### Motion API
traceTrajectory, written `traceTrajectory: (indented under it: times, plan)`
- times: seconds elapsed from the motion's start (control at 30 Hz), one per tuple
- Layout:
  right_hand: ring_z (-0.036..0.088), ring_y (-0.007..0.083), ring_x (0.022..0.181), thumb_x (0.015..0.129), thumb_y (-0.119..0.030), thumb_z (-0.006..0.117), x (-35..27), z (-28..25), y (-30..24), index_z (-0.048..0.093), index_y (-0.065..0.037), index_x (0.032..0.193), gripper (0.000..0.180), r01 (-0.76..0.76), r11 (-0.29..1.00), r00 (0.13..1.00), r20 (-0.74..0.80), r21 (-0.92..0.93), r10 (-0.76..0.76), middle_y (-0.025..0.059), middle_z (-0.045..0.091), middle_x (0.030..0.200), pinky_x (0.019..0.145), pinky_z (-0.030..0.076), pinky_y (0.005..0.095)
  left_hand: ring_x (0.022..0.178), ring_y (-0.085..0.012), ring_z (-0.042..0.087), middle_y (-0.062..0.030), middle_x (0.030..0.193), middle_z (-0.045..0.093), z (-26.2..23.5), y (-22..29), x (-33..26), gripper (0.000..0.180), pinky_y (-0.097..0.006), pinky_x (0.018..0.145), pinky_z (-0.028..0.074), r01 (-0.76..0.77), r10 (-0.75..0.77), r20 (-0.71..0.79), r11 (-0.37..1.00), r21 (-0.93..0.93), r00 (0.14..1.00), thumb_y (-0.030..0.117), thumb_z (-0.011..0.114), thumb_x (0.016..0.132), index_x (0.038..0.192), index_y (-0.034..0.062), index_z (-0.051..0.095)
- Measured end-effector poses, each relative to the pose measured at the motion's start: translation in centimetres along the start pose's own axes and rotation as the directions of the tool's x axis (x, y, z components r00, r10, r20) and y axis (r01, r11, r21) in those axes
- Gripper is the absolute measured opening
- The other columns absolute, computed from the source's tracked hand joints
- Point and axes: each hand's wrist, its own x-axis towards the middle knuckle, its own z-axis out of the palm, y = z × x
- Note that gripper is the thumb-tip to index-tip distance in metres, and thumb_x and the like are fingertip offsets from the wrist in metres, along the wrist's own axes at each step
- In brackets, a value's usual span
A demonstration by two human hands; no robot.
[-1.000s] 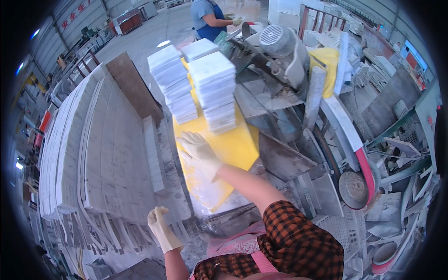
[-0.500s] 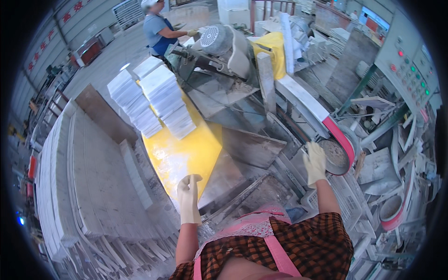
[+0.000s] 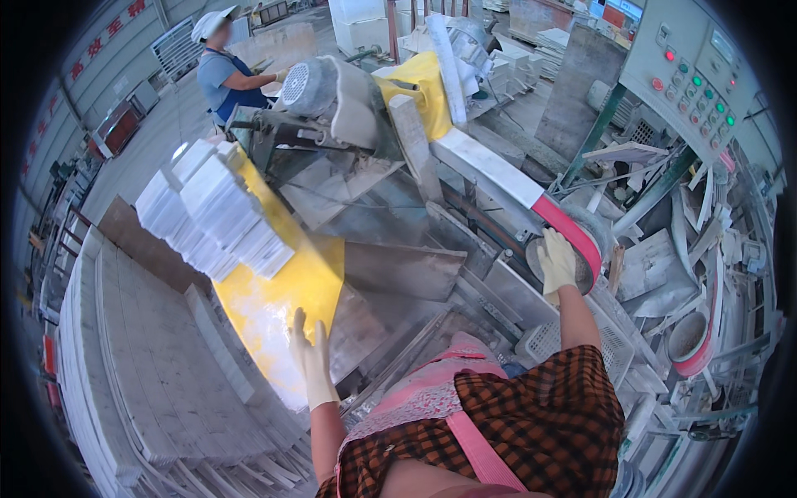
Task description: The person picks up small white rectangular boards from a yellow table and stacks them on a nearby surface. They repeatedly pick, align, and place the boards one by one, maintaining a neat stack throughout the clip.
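Note:
My left hand [image 3: 310, 353], in a pale rubber glove, is raised at the near edge of a yellow-covered surface [image 3: 270, 311]. Its fingers are spread, and nothing is in it. Stacks of white slabs [image 3: 228, 212] stand on the far part of that yellow cover. My right hand [image 3: 558, 261], gloved alike, reaches to a round wheel [image 3: 535, 259] at the near end of a long machine arm. Its fingers are stretched out over the wheel's face, beside the red curved guard [image 3: 573, 228]. Whether they touch the wheel, I cannot tell.
A control panel [image 3: 689, 79] with lit buttons stands at the far right. Long stone strips [image 3: 158, 332] are stacked at left. A white plastic basket [image 3: 614, 353] sits below my right forearm. A motor [image 3: 307, 87] is beyond; a co-worker [image 3: 222, 70] in a blue apron stands behind it.
The view has turned right, so the surroundings sit farther left. My left hand's curled fingers have spread. My right hand has moved from beside the wheel to over its face.

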Motion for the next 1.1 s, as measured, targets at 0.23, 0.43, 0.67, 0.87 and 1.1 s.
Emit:
traceTrajectory:
  times: [0.23,0.43,0.67,0.87,1.1]
  plan:
    - [0.047,0.0341,0.141,0.094,-0.016,0.055,10.2,0.5,2.3,0.054,-0.005,0.143,0.051,0.201,0.978,0.979,-0.049,0.060,-0.199,0.0194,0.055,0.149,0.118,0.034,0.0459,0.147,-0.0386,0.040,-0.0223,0.151,0.052,5.3,-0.6,2.7,0.055,-0.047,0.121,0.031,0.055,-0.015,-0.146,0.960,0.275,0.989,0.029,0.067,0.097,0.145,0.0043,0.055]
    - [0.038,0.0353,0.147,0.086,-0.018,0.069,13.8,-0.3,4.6,0.048,-0.004,0.148,0.067,0.386,0.920,0.920,0.047,0.072,-0.390,0.0184,0.046,0.155,0.122,0.028,0.0499,0.144,-0.0409,0.042,-0.0259,0.147,0.053,10.1,-2.8,5.5,0.055,-0.048,0.123,0.027,0.208,-0.139,-0.252,0.939,0.273,0.958,0.032,0.063,0.099,0.142,-0.0013,0.055]
    - [0.039,0.0310,0.148,0.088,-0.018,0.066,17.7,4.0,3.7,0.041,-0.005,0.153,0.072,0.508,0.837,0.856,0.010,-0.204,-0.517,0.0164,0.044,0.158,0.124,0.026,0.0479,0.133,-0.0481,0.049,-0.0323,0.140,0.056,10.8,-2.1,4.9,0.056,-0.052,0.118,0.032,0.034,0.116,-0.208,0.796,0.604,0.971,0.032,0.064,0.097,0.134,-0.0091,0.056]
    - [0.046,0.0290,0.142,0.091,-0.017,0.057,18.0,5.5,4.6,0.047,0.000,0.147,0.060,0.564,0.817,0.816,-0.065,-0.121,-0.574,0.0178,0.052,0.149,0.122,0.030,0.0480,0.132,-0.0490,0.049,-0.0337,0.139,0.055,10.8,-2.1,5.0,0.056,-0.053,0.118,0.032,0.034,0.117,-0.208,0.796,0.605,0.971,0.034,0.063,0.097,0.132,-0.0098,0.057]
    - [0.048,0.0274,0.141,0.095,-0.013,0.047,20.5,5.2,2.9,0.047,0.003,0.146,0.054,0.655,0.742,0.737,-0.097,-0.145,-0.669,0.0190,0.055,0.147,0.122,0.032,0.0470,0.136,-0.0481,0.047,-0.0329,0.143,0.054,10.8,-3.2,5.1,0.057,-0.053,0.119,0.031,0.017,0.137,-0.224,0.818,0.575,0.965,0.033,0.061,0.099,0.136,-0.0099,0.056]
